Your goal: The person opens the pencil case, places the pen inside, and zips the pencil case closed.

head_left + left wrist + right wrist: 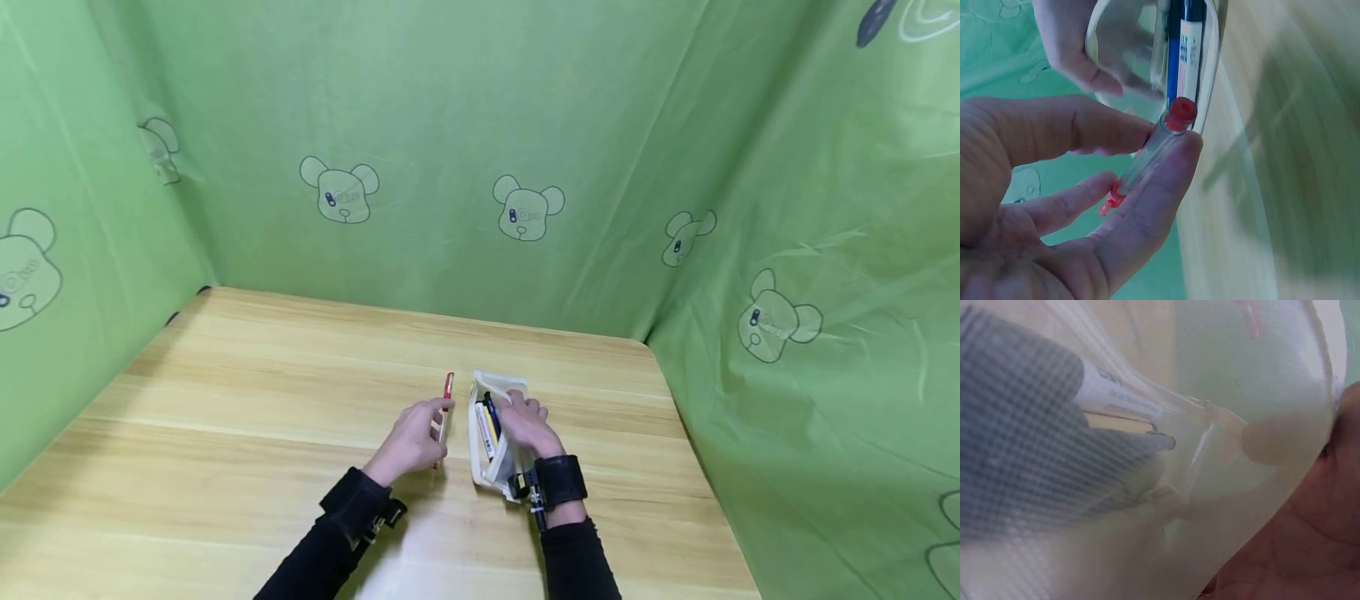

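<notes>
My left hand point(411, 439) pinches a red pen point(447, 388) with a clear barrel, held just left of a pencil case. In the left wrist view the red-tipped pen point(1147, 153) lies between thumb and fingers. The white, translucent pencil case point(474, 446) is unzipped, its opening toward the left hand. My right hand point(529, 425) grips the case's right side, with the translucent wall point(1260, 512) between thumb and fingers in the right wrist view. Inside the case are a white marker point(485, 431) with a dark cap and other pens, partly hidden.
Both hands are over a light wood-grain table point(262, 400). Green curtains point(435, 100) printed with bear heads stand behind it and along both sides. Each wrist wears a black strap with a small camera.
</notes>
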`<state>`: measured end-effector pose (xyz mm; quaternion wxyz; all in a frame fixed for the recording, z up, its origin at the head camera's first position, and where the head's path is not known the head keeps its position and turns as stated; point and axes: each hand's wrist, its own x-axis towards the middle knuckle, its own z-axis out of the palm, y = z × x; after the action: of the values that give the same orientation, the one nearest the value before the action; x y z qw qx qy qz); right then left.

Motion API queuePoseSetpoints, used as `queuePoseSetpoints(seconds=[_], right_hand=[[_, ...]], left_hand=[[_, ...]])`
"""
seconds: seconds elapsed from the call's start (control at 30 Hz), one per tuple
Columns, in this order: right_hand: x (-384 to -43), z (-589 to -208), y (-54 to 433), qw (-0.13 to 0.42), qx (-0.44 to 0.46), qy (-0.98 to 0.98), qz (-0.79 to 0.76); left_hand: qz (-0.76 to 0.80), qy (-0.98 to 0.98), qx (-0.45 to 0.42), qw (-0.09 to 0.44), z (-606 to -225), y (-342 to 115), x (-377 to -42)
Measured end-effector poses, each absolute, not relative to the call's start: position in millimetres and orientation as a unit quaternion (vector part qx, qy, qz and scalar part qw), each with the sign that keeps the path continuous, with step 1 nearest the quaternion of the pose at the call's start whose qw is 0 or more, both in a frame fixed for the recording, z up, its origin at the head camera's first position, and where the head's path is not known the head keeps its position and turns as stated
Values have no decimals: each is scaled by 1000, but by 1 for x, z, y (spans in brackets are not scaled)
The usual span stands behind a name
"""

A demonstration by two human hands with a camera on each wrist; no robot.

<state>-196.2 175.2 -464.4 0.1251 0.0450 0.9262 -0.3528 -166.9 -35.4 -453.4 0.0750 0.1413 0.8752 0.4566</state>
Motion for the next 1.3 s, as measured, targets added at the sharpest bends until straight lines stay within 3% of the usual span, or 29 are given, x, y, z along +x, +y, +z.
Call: queuePoseSetpoints(seconds=[0.83,1.3], right_hand=[[-199,-465,174,114,43,929,-350],[-200,-464,174,103,41,931,-348]], left_hand=[[474,847,185,151,-467,11,-177],[472,847,211,122,-470,22,-178]])
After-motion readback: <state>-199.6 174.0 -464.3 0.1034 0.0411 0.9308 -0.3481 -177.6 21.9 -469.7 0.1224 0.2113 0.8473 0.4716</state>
